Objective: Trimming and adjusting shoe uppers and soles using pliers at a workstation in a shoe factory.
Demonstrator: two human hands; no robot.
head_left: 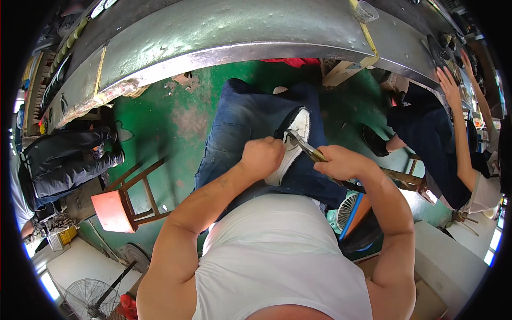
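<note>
A shoe (303,123) with a white underside and a dark upper lies bottom up across my lap, on my blue jeans (229,130). My left hand (265,157) is closed at the shoe's left edge, its fingertips hidden from view. In my right hand (342,162) is a pair of metal pliers (309,150), gripped by the handles. The pliers' jaws rest on the middle of the shoe, close beside my left fist. Whether the jaws pinch the upper's edge is too small to tell.
A metal-topped workbench (229,32) runs across the far side, with a clear plastic cup (366,12) on it. A red-topped stool (113,212) lies at left, a small green fan (344,212) by my right thigh. Co-workers sit both sides; one's hand (448,85) reaches over the bench.
</note>
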